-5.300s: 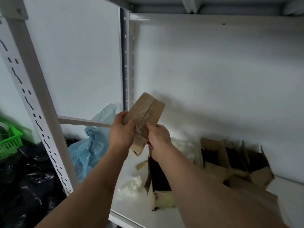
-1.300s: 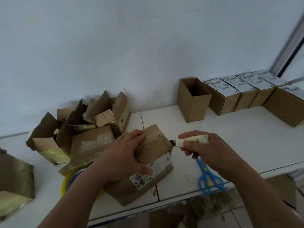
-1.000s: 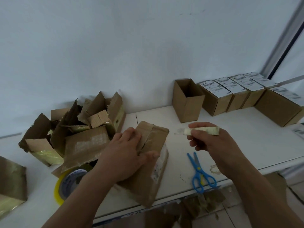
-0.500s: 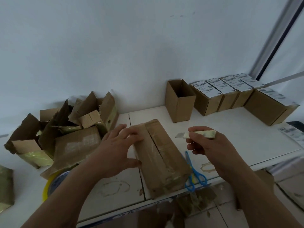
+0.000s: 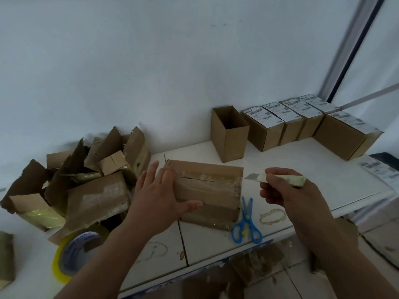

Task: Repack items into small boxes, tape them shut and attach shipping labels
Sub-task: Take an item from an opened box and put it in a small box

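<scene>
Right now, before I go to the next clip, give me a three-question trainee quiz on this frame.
1. True or false: the right hand holds the scissors.
2. What does the left hand rest on? A) tape roll B) taped box C) open box
3. Fill in: the knife blade points toward the taped ____.

Key: 1 false; 2 B; 3 box.

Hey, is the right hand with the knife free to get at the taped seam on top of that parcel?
Probably yes. The right hand holds the utility knife with its blade just off the parcel's right end, nothing between. The left hand rests on the left end only, leaving most of the seam bare.
</scene>
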Tool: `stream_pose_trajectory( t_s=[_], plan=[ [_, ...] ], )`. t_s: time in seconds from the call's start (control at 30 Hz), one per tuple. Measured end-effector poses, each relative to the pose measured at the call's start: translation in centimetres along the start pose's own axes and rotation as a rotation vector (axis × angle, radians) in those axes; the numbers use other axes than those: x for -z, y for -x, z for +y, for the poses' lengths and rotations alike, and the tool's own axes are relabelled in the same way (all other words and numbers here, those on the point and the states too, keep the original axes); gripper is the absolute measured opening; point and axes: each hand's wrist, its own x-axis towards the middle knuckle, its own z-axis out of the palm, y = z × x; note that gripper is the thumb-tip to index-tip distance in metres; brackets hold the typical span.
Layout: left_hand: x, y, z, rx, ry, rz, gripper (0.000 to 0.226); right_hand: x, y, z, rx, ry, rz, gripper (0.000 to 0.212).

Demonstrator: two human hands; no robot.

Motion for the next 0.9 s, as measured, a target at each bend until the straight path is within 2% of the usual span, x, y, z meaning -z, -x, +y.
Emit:
stream_pose_trajectory(
  t_s=[0.33,0.67,0.9],
  plan=[
    [-0.5,-0.4,0.0,0.001,0.163,0.007,0.075,-1.1,-0.3,0.6,0.051,0.034,0.007,0.012],
    [-0.9,-0.7,0.7,0.042,0.191,0.036,0.070,-1.4,-0.4,1.2,0.090,0.113,0.016,0.010],
    [-1.2,-0.9,1.1,0.082,0.185,0.027,0.067,-1.2,0.7,2.0,0.118,0.267,0.037,0.007]
  ],
)
